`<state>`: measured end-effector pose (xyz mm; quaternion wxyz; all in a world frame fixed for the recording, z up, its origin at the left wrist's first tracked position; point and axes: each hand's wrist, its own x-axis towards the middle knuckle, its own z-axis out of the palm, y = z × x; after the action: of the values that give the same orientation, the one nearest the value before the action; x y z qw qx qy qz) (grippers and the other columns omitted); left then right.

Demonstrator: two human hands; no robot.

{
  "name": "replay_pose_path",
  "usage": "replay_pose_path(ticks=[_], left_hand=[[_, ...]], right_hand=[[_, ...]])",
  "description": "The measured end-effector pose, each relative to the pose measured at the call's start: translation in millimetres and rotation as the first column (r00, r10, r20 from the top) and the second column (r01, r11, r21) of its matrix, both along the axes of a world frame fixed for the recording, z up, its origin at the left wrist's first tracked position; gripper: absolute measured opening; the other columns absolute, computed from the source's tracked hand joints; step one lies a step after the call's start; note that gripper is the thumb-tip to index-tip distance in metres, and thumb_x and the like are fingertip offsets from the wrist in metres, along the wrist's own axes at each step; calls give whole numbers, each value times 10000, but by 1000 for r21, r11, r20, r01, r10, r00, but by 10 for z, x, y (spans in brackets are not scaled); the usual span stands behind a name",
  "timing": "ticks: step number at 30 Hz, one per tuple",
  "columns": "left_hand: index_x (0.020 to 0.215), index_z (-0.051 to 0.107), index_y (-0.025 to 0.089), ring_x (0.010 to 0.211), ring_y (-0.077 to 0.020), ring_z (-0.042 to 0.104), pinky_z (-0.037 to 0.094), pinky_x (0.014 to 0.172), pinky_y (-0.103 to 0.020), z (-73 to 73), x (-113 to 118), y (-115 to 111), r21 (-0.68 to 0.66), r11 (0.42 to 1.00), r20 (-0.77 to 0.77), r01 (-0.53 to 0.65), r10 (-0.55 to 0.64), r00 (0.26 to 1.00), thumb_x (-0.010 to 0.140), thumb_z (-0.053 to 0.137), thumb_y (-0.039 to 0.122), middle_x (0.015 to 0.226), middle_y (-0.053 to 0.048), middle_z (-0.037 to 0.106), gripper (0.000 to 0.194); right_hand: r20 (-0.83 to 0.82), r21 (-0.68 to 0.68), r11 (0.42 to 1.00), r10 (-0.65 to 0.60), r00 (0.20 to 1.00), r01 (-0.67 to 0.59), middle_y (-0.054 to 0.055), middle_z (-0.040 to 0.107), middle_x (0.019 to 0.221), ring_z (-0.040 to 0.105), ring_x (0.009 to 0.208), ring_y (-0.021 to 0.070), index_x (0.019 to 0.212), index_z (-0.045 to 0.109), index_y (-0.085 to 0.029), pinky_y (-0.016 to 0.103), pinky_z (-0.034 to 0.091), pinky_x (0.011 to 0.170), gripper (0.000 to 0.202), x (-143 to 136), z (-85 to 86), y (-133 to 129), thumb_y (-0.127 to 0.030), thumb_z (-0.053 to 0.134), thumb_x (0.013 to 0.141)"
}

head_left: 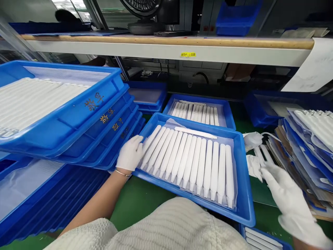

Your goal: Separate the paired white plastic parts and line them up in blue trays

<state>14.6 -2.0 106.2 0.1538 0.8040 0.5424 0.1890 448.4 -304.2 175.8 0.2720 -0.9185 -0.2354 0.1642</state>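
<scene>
A blue tray (247, 194) holds a row of several white tube-shaped parts (194, 163), with one more part (195, 132) lying crosswise above the row. My left hand (130, 152), in a white glove, is closed on the tray's left rim. On the right, my gloved right hand (283, 191) is beside two slim white pieces (262, 155) and a crumpled white cloth (253, 166); its fingers are bent and blurred, and whether it grips a piece is unclear.
Stacked blue trays (78, 128) of white parts rise at the left. Another filled tray (230, 116) sits behind the near one. Piled sheets and liners (299, 156) stand at the right. A shelf (166, 47) spans the back, and a paper (310, 66) hangs from its right end.
</scene>
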Motion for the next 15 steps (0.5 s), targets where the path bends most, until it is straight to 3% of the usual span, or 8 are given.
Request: replay_pose_path(ticks=[2,4,5,7,9,10,12,15], left_hand=[[1329,668,108,1360,-292,545,323,1251,-439,132,447,-227,-53,975,123,216,-208,970,988,419,293,1387,-145,645,461],[1299,695,175,1349,-282,558,344,1240,-462,238,999,-529,-109,842,240,528,-493,836,972,439,249,1374,-103,663,422],[1274,709,202,1326,-266,578,362,1229,-446,275,1281,-694,-116,709,280,696,-649,708,961,454,221,1340,-84,685,404],[1224,729,218,1256,-252,620,423,1177,-397,305,1788,-1002,-73,355,275,932,-891,361,927,501,178,1292,-80,708,377],[1222,725,247,1267,-241,611,446,1140,-359,273,2152,-1224,-40,144,196,989,-969,149,930,520,190,1325,-70,694,360],[1225,722,272,1286,-229,602,451,1125,-335,237,2269,-1289,-50,84,177,995,-980,91,937,521,204,1353,-48,680,357],[1239,719,285,1293,-201,604,479,1070,-293,144,2379,-1336,-77,12,177,997,-984,26,952,505,215,1376,-16,670,365],[1249,722,256,1254,-189,633,491,1038,-288,16,2352,-1278,-124,100,209,987,-970,124,966,472,191,1335,-11,698,383]], right_hand=[[-1,18,966,259,966,-259,-7,622,1434,554,1365,281,1313,594,-484,414,499,1116,481,81,118,411,-723,462,917],[-11,-150,831,539,842,-535,38,591,1475,565,1351,261,1383,596,-320,354,474,1137,488,157,73,884,-556,386,1012],[1,-318,720,651,759,-617,70,595,1466,573,1337,249,1379,609,-254,337,455,1141,471,202,-1,1113,-428,337,1035],[-10,-431,649,692,722,-628,139,641,1384,623,1251,283,1283,680,-164,369,446,1126,404,302,-209,1504,-293,435,989],[-21,-518,595,709,705,-614,177,661,1329,664,1164,302,1277,691,-133,394,492,1048,401,397,-425,1772,-260,469,969],[-23,-554,574,713,700,-603,197,660,1321,675,1135,312,1296,683,-117,405,508,1011,414,435,-517,1860,-259,474,968],[-20,-612,536,724,689,-581,233,650,1324,678,1125,330,1339,658,-88,424,515,980,445,486,-657,1966,-271,465,982],[-10,-658,505,736,677,-558,254,650,1318,657,1179,347,1353,645,-69,447,487,1020,462,506,-758,2024,-298,444,1006]])
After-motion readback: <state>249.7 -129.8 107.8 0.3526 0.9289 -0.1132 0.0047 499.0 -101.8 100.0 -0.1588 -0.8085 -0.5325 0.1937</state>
